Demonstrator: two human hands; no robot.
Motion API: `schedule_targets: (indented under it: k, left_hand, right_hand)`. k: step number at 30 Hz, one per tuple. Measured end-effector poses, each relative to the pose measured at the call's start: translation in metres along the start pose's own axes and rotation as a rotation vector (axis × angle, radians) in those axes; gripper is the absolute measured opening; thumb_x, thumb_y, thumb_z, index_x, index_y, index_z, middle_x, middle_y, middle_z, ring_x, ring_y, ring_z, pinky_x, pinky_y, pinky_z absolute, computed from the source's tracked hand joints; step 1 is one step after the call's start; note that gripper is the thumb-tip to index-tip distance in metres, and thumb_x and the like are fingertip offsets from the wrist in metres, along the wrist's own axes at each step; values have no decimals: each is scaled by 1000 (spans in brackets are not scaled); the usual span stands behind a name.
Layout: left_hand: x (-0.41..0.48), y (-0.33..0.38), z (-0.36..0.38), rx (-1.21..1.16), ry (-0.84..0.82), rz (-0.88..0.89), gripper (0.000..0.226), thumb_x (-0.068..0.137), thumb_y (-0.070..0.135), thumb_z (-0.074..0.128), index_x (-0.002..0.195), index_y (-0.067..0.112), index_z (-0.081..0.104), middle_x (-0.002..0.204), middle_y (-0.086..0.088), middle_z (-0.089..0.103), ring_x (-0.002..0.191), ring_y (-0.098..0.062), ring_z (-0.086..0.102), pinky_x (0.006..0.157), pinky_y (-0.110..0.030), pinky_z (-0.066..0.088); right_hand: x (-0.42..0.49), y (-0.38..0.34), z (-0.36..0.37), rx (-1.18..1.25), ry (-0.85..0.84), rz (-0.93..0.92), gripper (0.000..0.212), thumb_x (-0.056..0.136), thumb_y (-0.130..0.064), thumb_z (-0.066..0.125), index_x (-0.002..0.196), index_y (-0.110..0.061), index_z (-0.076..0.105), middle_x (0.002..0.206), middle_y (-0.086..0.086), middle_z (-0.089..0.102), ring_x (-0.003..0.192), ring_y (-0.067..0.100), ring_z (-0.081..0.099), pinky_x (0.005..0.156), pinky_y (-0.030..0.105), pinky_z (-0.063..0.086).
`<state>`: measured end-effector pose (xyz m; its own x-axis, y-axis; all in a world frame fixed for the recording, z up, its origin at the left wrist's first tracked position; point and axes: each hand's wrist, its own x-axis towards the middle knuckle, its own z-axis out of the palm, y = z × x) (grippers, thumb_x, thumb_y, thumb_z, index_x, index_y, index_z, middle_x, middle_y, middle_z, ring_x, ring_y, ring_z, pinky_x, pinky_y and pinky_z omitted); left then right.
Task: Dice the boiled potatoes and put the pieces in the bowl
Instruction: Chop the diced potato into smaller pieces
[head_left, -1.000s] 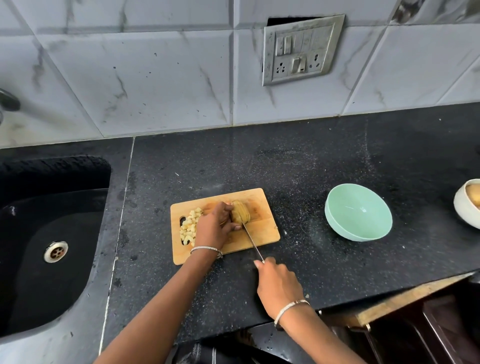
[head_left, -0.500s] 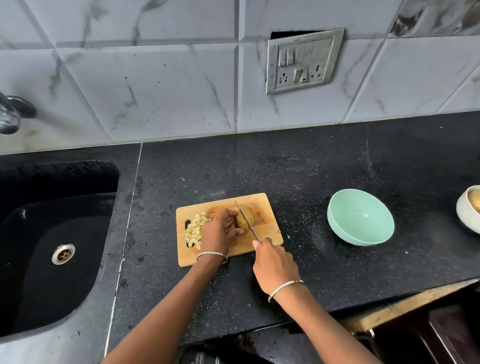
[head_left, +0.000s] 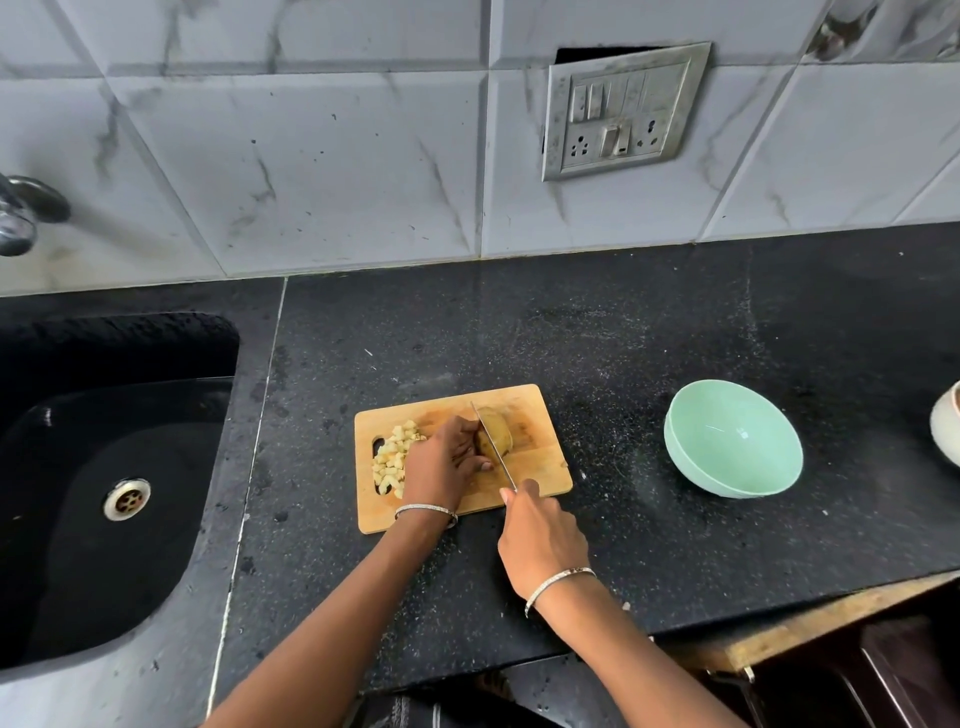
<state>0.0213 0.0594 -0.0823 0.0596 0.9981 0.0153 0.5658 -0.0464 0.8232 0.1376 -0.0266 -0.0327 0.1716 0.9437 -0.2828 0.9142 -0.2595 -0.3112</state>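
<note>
sink (head_left: 119, 499) left – board (head_left: 540, 467) centre, potato (head_left: 498, 434) on it – bowl (head_left: 732, 447) right

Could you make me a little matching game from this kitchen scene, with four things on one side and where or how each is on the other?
Things:
1. green bowl
2. diced pieces
3. knife
4. potato

States:
A. heaped at the cutting board's left end
B. empty, right of the board
C. steadied by the left hand
D. held in the right hand

Pairs: 1-B, 2-A, 3-D, 4-C
</note>
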Motion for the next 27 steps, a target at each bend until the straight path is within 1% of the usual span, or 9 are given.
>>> schedule_targets:
  k: [3, 6, 9, 13, 15, 17, 19, 23, 27]
  left_hand:
    - [1, -2, 0, 7, -8, 12, 37, 74, 6, 79, 107, 13, 64, 87, 11, 72, 78, 8, 66, 83, -22, 55]
    - [2, -5, 2, 54, 17, 48, 37, 75, 7, 78, 107, 16, 65, 93, 9, 73, 87, -3, 69, 84, -25, 55]
    - [2, -5, 3, 51, 22, 39, 35, 76, 4, 76, 106, 15, 65, 94, 8, 73, 88, -4, 69, 84, -21, 54]
    - [3, -5, 3, -3, -14, -3, 34, 76, -2, 76, 105, 10, 63, 83, 16, 67, 77, 8, 67, 79, -12, 52]
    - [4, -6, 3, -8, -23, -11, 34, 76, -3, 75, 105, 9, 62, 82, 16, 66, 72, 17, 62, 77, -8, 51]
    - [5, -6, 3, -11, -24, -16, 33, 76, -2, 75, 105, 9, 63, 84, 13, 67, 70, 20, 59, 76, -6, 49]
    - [4, -6, 3, -21, -12, -17, 32, 77, -4, 74, 105, 8, 63, 88, 8, 69, 70, 19, 60, 77, -7, 50]
    - [2, -4, 5, -29, 2, -16, 28, 80, -7, 69, 104, 6, 62, 90, 7, 68, 66, 18, 61, 68, -1, 46]
    - [1, -4, 4, -42, 11, -20, 29, 80, -6, 70, 105, 7, 61, 94, 2, 71, 70, 9, 66, 73, -7, 51]
  right_hand:
    - [16, -8, -1, 57, -15, 12, 36, 105, -40, 26, 114, -12, 49, 109, 11, 65, 101, 35, 64, 69, 40, 46]
    - [34, -17, -3, 104, -41, 42, 37, 105, -39, 31, 116, -11, 54, 114, 13, 64, 107, 36, 62, 78, 43, 50]
    - [36, -17, -2, 73, -27, 15, 38, 105, -40, 30, 116, -11, 52, 114, 12, 64, 107, 36, 62, 78, 42, 50]
    - [21, -6, 6, -19, 0, -13, 38, 106, -40, 25, 116, -12, 49, 110, 10, 66, 103, 33, 65, 70, 39, 49]
    - [17, -3, 8, -61, 15, -22, 37, 106, -39, 24, 116, -12, 47, 110, 9, 67, 103, 33, 66, 71, 39, 50]
    - [20, -4, 8, -80, 27, -20, 36, 107, -38, 24, 116, -11, 48, 110, 9, 67, 103, 32, 67, 71, 38, 51]
    - [24, -7, 9, -79, 22, -16, 36, 107, -37, 25, 116, -11, 48, 111, 9, 67, 104, 32, 66, 72, 38, 51]
    - [30, -8, 12, -60, 20, -14, 35, 107, -35, 27, 115, -9, 49, 112, 10, 67, 105, 31, 66, 73, 39, 51]
    - [21, -1, 12, -54, 5, -26, 38, 106, -38, 26, 116, -9, 50, 111, 11, 66, 104, 34, 65, 72, 39, 50]
